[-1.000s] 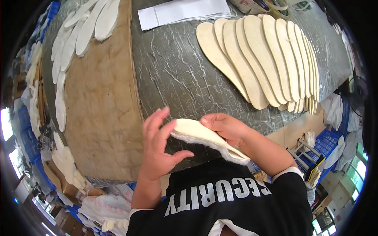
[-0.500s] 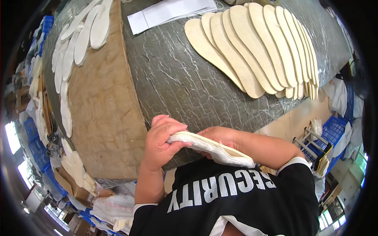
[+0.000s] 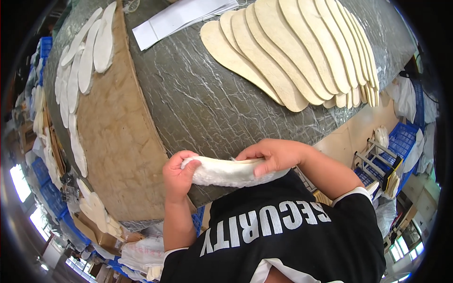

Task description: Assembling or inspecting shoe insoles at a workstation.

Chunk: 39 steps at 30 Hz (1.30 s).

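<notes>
Just above my lap I hold a fluffy white insole [image 3: 222, 173] with a cream layer along its upper edge. My left hand [image 3: 180, 170] pinches its left end, thumb on the fleece side. Toward the other end my right hand [image 3: 271, 158] grips it, thumb pressed on the white face and fingers behind. The insole is tilted, so its fleece side faces me and most of its back is hidden. Beyond my hands a fanned row of cream insoles [image 3: 288, 52] lies overlapping on the table, nearest to my right hand.
The table has a dark, wrinkled plastic cover [image 3: 188, 104]. A brown board [image 3: 118, 127] lies on its left part, with several white insoles [image 3: 86, 66] along the far left edge. White paper sheets [image 3: 181, 21] rest at the back. Blue crates [image 3: 389, 146] stand beyond the right side.
The insole has turned so more of its fleece face shows and it lies more level. My right hand has come from behind it to grip its upper edge, thumb in front.
</notes>
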Tool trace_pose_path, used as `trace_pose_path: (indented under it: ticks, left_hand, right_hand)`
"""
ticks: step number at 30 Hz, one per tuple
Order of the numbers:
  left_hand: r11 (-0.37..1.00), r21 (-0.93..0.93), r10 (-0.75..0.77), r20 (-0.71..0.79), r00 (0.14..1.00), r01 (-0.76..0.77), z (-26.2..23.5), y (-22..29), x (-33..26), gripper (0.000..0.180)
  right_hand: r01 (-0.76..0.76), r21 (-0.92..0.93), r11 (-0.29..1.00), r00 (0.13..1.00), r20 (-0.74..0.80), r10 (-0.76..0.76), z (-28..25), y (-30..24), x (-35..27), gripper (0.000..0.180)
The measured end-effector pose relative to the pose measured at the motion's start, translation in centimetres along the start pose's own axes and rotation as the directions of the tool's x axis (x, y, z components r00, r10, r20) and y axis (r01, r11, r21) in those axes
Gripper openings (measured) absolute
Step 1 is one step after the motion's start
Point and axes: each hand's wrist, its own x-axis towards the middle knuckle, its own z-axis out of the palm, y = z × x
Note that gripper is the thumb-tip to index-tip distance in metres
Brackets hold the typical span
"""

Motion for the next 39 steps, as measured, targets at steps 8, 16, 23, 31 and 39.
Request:
trace_pose_path:
  ticks: [8, 16, 23, 31, 39]
  left_hand:
    - [0.986, -0.087, -0.151, -0.073, 0.986, 0.145, -0.4, -1.8, -0.7, 0.021]
    - [0.999, -0.038, -0.035, -0.114, 0.993, 0.031, -0.1, -1.6, -1.7, 0.023]
    - [0.644, 0.679, 0.367, 0.128, 0.921, -0.351, 2.1, 1.9, -0.6, 0.029]
    - [0.583, 0.788, 0.031, 0.223, 0.974, -0.199, 3.3, 1.5, 2.9, 0.028]
    - [0.171, 0.858, 0.175, 0.457, 0.872, -0.484, 4.3, -1.3, 3.0, 0.091]
  right_hand:
    - [-0.121, -0.582, 0.804, 0.977, -0.212, -0.007, 1.1, -2.1, -0.2, 0.049]
    - [-0.055, -0.697, 0.715, 0.945, -0.268, -0.188, 2.0, -0.8, -0.2, 0.029]
    - [-0.005, -0.662, 0.749, 0.911, -0.312, -0.27, 1.8, -0.5, -0.2, 0.023]
    - [-0.209, -0.917, 0.34, 0.73, -0.378, -0.57, -0.4, -1.4, 0.7, 0.039]
    - [-0.299, -0.952, 0.064, 0.9, -0.304, -0.311, 2.1, 2.8, 1.2, 0.1]
